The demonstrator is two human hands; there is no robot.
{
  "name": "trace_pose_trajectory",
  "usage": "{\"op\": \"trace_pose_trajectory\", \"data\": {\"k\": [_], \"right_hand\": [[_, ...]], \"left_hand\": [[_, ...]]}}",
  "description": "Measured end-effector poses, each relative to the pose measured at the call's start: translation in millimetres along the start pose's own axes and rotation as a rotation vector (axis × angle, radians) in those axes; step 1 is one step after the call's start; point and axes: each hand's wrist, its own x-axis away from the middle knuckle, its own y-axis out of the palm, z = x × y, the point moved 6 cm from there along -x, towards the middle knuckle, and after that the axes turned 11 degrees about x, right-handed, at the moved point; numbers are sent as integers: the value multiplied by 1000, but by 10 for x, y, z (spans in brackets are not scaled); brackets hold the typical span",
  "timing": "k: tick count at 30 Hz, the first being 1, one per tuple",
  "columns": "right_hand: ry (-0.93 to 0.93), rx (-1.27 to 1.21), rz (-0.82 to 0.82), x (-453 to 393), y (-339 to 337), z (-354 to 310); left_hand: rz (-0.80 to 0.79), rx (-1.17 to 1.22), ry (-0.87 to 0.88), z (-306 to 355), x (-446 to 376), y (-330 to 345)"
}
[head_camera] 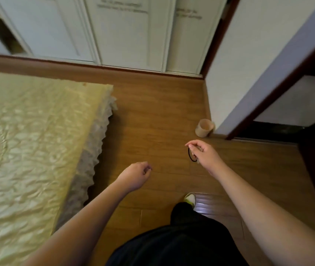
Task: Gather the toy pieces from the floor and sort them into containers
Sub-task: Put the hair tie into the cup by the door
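Black ring [191, 156] hung pinched beneath right hand [203, 153]; left hand [136, 176] loosely curled, empty, apart from it.

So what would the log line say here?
right hand: pinches black loop | left hand: empty | cup: on floor by wall
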Motion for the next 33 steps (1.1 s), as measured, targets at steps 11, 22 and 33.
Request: {"op": "trace_pose_trajectory", "data": {"k": [11,22,33], "right_hand": [[204,-67,-18,-1098,-1166,1015],[293,-98,-177,-2147,-1889,1665],[334,46,-178,-3312,-2179,1804]], "left_hand": [[27,-412,52,1246,-1630,276],[94,-555,150,2299,-2699,549],[0,-519,155,2407,-3831,458]]}}
